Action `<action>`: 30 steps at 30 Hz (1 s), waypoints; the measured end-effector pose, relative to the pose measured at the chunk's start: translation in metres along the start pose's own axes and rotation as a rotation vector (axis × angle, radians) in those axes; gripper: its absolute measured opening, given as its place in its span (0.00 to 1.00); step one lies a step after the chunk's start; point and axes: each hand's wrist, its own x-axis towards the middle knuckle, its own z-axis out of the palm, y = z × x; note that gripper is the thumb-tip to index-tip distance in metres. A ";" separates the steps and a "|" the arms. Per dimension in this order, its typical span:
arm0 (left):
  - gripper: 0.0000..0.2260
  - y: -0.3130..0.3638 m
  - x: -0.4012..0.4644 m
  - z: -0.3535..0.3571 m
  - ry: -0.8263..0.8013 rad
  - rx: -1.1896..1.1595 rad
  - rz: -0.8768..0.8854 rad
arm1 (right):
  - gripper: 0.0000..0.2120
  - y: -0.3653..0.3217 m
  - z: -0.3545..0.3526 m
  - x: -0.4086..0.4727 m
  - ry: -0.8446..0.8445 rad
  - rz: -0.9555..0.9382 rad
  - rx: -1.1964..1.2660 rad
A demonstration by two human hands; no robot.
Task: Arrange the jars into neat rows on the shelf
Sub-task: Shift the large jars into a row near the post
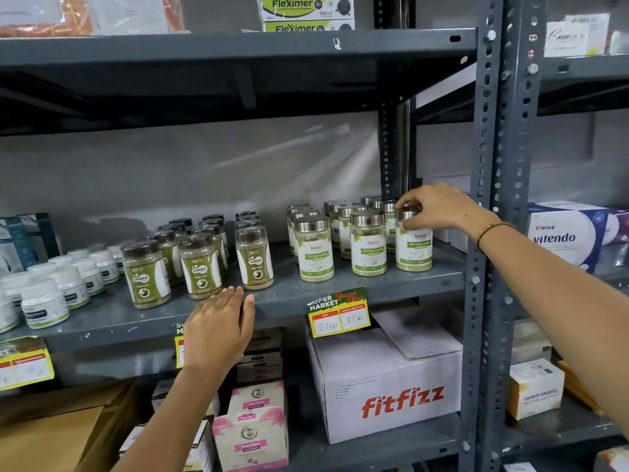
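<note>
My right hand [439,207] reaches to the right end of the grey shelf [340,291], fingers [406,202] pinching the steel lid of the front-right Moringa jar [414,245], which stands upright beside two more front jars. My left hand [218,325] rests flat on the shelf's near edge, fingers together, just before the brown-lidded Gaska jars [200,267]

You're looking at even, fairly bright indoor light, prob. from overhead. The shelf [340,287] has its underside at 12 o'clock deep in shadow. Streaky glare crosses the back wall [204,172] toward 2 o'clock. Wide-angle bend bows the uprights [490,199] at 3 o'clock. White tubs [44,301] at 9 o'clock go soft, slightly blurred.
</note>
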 end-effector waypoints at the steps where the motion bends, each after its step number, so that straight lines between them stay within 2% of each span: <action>1: 0.21 0.000 0.000 0.000 0.001 0.001 0.000 | 0.24 -0.001 0.000 0.000 0.003 0.003 -0.006; 27: 0.22 0.001 0.000 0.000 0.000 -0.001 0.005 | 0.26 0.010 0.007 0.012 0.001 0.002 -0.035; 30: 0.21 0.001 0.000 0.000 0.006 -0.002 0.001 | 0.25 0.006 0.010 0.013 0.093 -0.088 0.018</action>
